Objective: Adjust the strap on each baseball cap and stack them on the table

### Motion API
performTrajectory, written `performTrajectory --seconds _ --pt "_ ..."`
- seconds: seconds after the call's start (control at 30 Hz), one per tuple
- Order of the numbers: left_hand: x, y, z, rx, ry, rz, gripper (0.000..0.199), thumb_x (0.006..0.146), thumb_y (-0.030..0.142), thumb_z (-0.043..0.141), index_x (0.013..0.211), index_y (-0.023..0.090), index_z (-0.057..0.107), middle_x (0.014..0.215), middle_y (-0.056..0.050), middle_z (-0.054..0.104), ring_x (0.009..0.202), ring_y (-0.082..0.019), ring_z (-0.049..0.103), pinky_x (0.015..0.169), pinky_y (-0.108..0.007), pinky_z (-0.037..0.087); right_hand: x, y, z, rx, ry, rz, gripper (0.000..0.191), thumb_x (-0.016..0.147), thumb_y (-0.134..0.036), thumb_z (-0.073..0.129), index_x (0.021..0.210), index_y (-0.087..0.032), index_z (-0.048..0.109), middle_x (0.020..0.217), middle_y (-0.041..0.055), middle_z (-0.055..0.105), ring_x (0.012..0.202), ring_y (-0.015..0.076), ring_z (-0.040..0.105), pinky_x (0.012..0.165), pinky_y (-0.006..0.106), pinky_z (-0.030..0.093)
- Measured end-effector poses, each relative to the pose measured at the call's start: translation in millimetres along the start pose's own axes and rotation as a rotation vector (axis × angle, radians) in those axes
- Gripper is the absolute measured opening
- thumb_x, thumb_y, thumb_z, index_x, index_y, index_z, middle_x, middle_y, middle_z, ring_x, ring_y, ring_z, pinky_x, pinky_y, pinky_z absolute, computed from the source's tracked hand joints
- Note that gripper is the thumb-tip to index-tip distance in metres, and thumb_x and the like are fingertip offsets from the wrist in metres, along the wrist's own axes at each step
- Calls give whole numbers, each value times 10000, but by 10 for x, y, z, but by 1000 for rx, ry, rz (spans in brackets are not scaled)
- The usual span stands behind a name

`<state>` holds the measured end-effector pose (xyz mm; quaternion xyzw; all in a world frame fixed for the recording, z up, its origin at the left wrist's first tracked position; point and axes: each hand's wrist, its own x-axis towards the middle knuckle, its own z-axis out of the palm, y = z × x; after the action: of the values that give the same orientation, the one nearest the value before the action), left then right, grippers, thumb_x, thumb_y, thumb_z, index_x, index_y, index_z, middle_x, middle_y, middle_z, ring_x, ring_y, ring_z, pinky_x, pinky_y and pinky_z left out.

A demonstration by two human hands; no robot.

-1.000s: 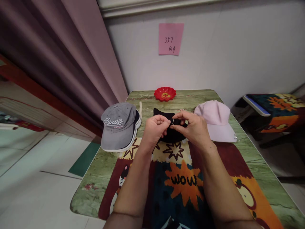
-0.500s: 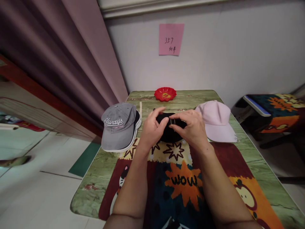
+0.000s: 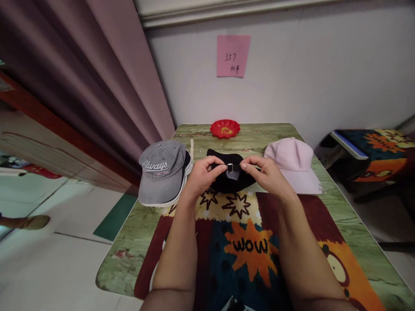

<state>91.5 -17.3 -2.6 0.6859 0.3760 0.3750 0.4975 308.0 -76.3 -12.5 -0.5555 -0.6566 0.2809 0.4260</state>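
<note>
From here I see both hands at the black cap (image 3: 231, 183) — left hand (image 3: 207, 172) and right hand (image 3: 264, 172) pinching its strap either side of a metal buckle (image 3: 230, 167); grey cap (image 3: 162, 170) to the left; pink cap (image 3: 293, 162) to the right; red dish (image 3: 225, 129) beyond.

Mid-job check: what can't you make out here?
All in the head view:
- Black cap: strap parts beside the buckle, behind fingers of the left hand and right hand.
- Pale tag: print too small.
- Number of caps under the gray cap: it covers them.
- Person by the foot: cut off by the left edge.
</note>
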Motion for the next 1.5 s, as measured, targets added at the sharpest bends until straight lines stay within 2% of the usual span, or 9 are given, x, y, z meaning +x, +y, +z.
performTrajectory --seconds 0.27,0.37,0.6,0.7,0.83,1.0,1.07,1.27,1.5 --pt "-3 -24 -43 27 25 45 217 795 377 763 801 171 695 625 35 528 512 -79 380 486 -234 270 8 -27 25 48 7 4 326 955 -473 581 812 -197 678 746 2 629 715 160 563 656 277 419" --pt "11 -43 -118 117 110 132 200 796 361 766 891 187 744 788 -3 619 561 -82 417 526 -235 329 -14 -6 -66 124 18 -21 323 959 -492 581 1049 -222 733 973 42 742 938 220 672 842 329 509" --pt "20 -222 -495 376 196 246 305 885 194 547 1104 228 757 1211 -90 675 1003 -211 640 899 -338 521 -103 532 -326 -150 8 -16 466 847 -171 603 1285 -299 698 1338 42 690 1275 260 616 1129 488 447" --pt "19 -267 -511 504 142 247 570 787 50 497 1277 255 704 1448 -97 568 1352 -293 513 1185 -484 353 -87 758 -264 -343 -47 6 642 679 -20 648 1242 -317 731 1330 50 689 1215 274 654 1083 485 496" --pt "32 -220 -282 520 -28 247 766 725 -8 445 1402 305 618 1593 -75 440 1493 -319 368 1239 -555 244 -45 839 -156 -386 -190 4 554 642 31 640 1030 -327 805 1266 29 717 1161 255 686 1041 436 531" --pt "58 -136 -57 488 -109 261 518 686 4 477 1052 258 741 1520 -85 533 1490 -329 378 1259 -608 95 -6 705 -175 -300 -240 12 252 733 -117 685 887 -280 801 1215 46 737 1146 268 684 1068 474 492" --pt "41 -102 -99 410 -73 253 328 714 38 537 899 235 722 1369 -96 653 1438 -326 452 1265 -596 85 -6 584 -208 -171 -162 -32 194 783 -185 680 921 -265 791 1271 49 720 1197 271 658 1098 487 459" --pt "-111 16 -286 -313 158 156 221 753 286 789 953 219 723 949 -46 748 902 -227 711 939 -393 548 -110 125 -230 589 200 -20 327 786 -430 789 1055 -246 767 1069 55 782 1034 272 724 985 455 556" --pt "96 -168 -40 -839 236 -167 254 832 418 713 966 202 724 932 -75 777 1082 -295 720 940 -415 584 24 205 -117 1032 337 255 190 779 -340 765 931 -229 735 889 43 782 999 281 756 946 455 621"
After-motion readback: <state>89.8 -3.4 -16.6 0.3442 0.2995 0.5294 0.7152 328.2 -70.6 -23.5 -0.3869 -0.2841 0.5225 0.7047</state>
